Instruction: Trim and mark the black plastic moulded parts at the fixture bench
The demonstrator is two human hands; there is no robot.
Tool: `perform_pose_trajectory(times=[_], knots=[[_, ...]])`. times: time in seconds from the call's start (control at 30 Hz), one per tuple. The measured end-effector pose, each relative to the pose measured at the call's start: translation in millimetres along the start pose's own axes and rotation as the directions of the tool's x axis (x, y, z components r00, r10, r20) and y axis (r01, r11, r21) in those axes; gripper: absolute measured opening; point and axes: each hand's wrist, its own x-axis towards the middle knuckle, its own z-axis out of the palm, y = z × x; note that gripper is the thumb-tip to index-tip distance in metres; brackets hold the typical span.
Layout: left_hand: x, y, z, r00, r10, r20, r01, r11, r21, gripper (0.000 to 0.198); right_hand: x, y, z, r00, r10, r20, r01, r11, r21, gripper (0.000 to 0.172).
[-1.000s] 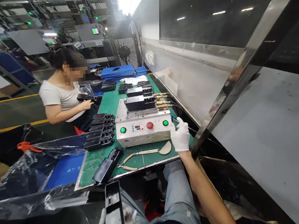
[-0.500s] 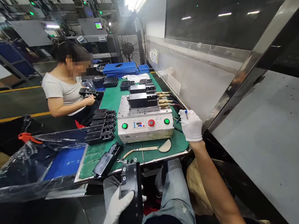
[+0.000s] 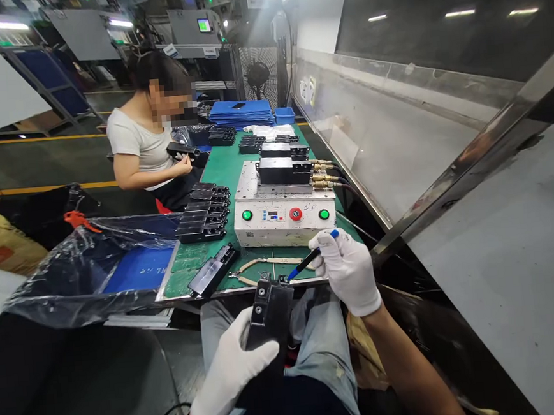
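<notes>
My left hand (image 3: 238, 357), in a white glove, is closed round a long black plastic housing (image 3: 272, 313) held tilted above my lap. Metal-ringed holes show along the housing's upper end. Gloved in white too, my right hand (image 3: 346, 269) pinches a blue marker pen (image 3: 305, 264). The pen's tip is at the upper right corner of the housing; whether it touches cannot be made out. Behind the housing, cutters with cream handles (image 3: 281, 260) lie at the table's near edge. Left of them another black housing (image 3: 212, 270) rests on the green table.
A white machine (image 3: 285, 223) with green and red buttons stands on the green table (image 3: 221, 167), bearing black housings and brass hose fittings (image 3: 325, 172). Stacked housings (image 3: 204, 213) sit to its left. A co-worker (image 3: 149, 137) holds a housing beyond. A plastic-lined bin (image 3: 138, 269) is at left.
My right hand has come from beside the machine toward my lap, bringing the pen to the housing. My left hand has tilted and turned the housing. The view has shifted left.
</notes>
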Motion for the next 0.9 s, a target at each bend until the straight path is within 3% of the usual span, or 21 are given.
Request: perform_pose_trajectory(times=[0.27,0.53,0.7,0.9], knots=[[-3.4,-11.1,-8.8,0.999,0.04,0.004,-0.041,0.999,0.03,0.056,-0.6,-2.1,-1.6,0.988,-0.117,-0.101,0.114,0.993,-0.035,0.04],[-7.0,-15.3,-0.8,0.997,0.067,0.044,-0.071,0.993,0.093,0.054,-3.5,-6.4,24.1,0.995,-0.099,0.024,0.099,0.995,0.028,0.043],[-6.7,-18.7,-1.4,0.996,0.08,0.041,-0.082,0.996,0.041,0.048,-1.9,-1.3,21.7,0.976,-0.214,-0.029,0.211,0.975,-0.071,0.037],[-6.3,-19.1,-1.4,0.995,0.085,0.048,-0.087,0.996,0.027,0.051,-16.8,-10.3,22.8,0.982,-0.178,0.055,0.18,0.983,-0.043,0.034]])
